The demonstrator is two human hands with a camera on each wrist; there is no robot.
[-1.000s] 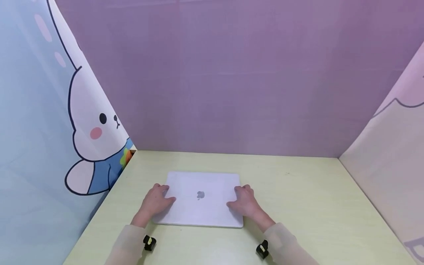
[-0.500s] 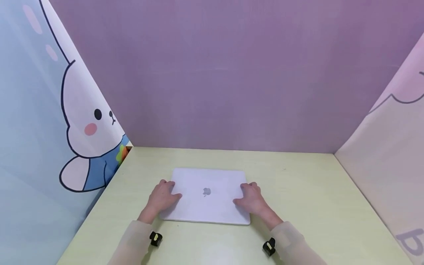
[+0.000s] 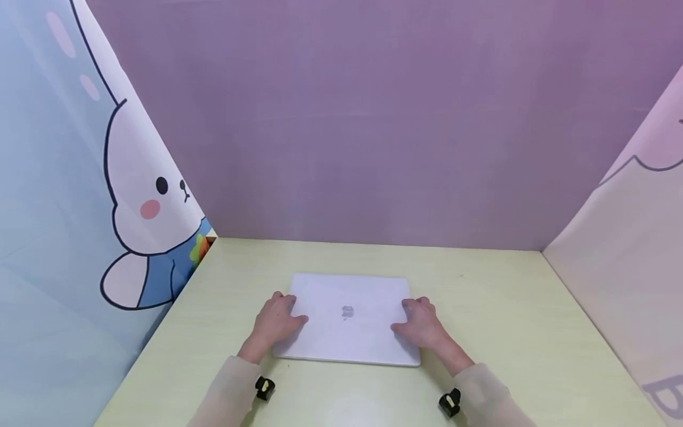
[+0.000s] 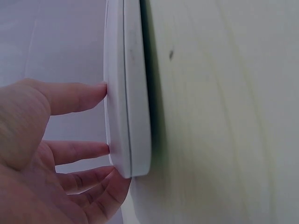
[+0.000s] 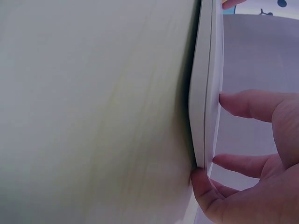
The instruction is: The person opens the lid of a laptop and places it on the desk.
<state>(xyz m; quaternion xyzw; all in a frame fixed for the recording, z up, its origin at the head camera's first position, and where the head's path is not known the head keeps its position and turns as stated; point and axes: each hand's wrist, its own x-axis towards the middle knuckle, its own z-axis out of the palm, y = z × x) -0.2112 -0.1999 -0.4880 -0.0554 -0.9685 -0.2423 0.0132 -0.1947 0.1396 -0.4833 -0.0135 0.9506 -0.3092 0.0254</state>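
Observation:
A closed silver laptop [image 3: 347, 344] with an apple logo on its lid lies flat on the pale wooden table, in the lower middle of the head view. Its left side is gripped by my left hand [image 3: 274, 320], thumb on the lid and fingers at the side edge. On the right side my right hand [image 3: 424, 325] holds it the same way. The left wrist view has the laptop's front edge [image 4: 139, 93] beside my left hand [image 4: 37, 182]. In the right wrist view, fingertips of my right hand [image 5: 266, 186] touch the laptop's corner [image 5: 200, 116].
The pale table [image 3: 533, 332] extends on both sides of the laptop and behind it. A purple cloth [image 3: 341, 130] closes off the back, a blue rabbit-print cloth [image 3: 53, 178] the left, and a light printed cloth [image 3: 635, 267] the right. Small black devices [image 3: 265, 388] sit at both wrists.
The laptop has slid to the right over the table, with both hands moving along on its sides. The grip looks the same throughout. The head view has shifted slightly.

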